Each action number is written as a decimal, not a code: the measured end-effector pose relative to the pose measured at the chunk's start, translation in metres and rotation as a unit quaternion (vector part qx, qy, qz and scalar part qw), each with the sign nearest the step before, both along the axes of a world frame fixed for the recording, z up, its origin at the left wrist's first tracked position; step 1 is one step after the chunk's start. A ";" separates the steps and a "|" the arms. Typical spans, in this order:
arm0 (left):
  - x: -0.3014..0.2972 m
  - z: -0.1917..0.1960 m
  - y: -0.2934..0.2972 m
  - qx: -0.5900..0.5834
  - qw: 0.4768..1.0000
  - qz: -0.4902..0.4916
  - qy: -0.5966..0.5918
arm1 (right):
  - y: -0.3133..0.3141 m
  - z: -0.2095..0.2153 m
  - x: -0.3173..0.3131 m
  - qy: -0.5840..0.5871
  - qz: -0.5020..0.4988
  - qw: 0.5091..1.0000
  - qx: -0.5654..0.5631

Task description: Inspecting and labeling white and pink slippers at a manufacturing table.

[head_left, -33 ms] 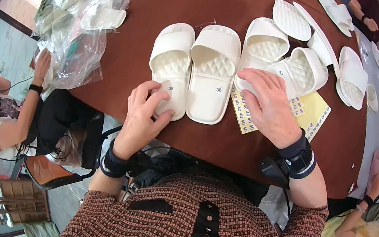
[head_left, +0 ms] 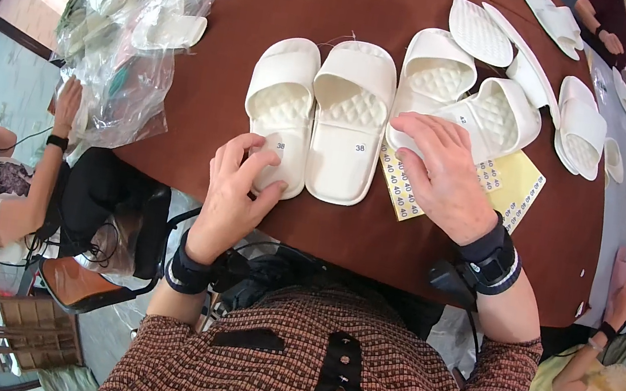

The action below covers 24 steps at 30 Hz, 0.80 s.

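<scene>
A pair of white slide slippers stands side by side on the brown tablecloth in front of me, small dark number stickers on their insoles. My left hand (head_left: 238, 180) rests on the heel of the left slipper (head_left: 283, 98), fingers loosely bent and thumb apart. The right slipper (head_left: 350, 120) lies untouched beside it. My right hand (head_left: 445, 175) is open, its fingers spread over the heel end of another white slipper (head_left: 436, 72) and the angled slipper (head_left: 498, 118) next to it. Beneath that hand lies a yellow sheet of number stickers (head_left: 524, 191), partly covered.
More white slippers (head_left: 483, 33) lie at the right and far right of the table (head_left: 226, 73). Plastic-bagged slippers (head_left: 125, 70) are heaped at the left. A person (head_left: 12, 203) sits at the left, with other people at the right. A dark object (head_left: 452, 283) sits at the table's front edge.
</scene>
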<state>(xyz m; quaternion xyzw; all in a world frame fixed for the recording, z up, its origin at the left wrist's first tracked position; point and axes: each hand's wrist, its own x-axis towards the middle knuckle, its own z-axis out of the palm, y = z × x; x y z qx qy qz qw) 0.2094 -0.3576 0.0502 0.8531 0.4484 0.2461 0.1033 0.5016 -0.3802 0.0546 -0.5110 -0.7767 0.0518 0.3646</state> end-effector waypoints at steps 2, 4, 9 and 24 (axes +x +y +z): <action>0.005 0.001 -0.001 0.015 1.000 -0.008 0.002 | 0.000 0.000 0.000 -0.001 -0.001 1.000 0.002; 0.010 0.002 -0.001 0.031 0.999 -0.013 0.002 | 0.001 -0.001 0.000 0.000 0.001 1.000 0.004; 0.024 0.011 0.006 0.013 0.993 -0.119 0.002 | 0.001 -0.002 0.000 -0.001 0.001 1.000 0.008; 0.036 0.001 0.018 0.027 0.988 -0.155 -0.001 | 0.003 0.005 -0.001 0.017 0.007 0.999 -0.036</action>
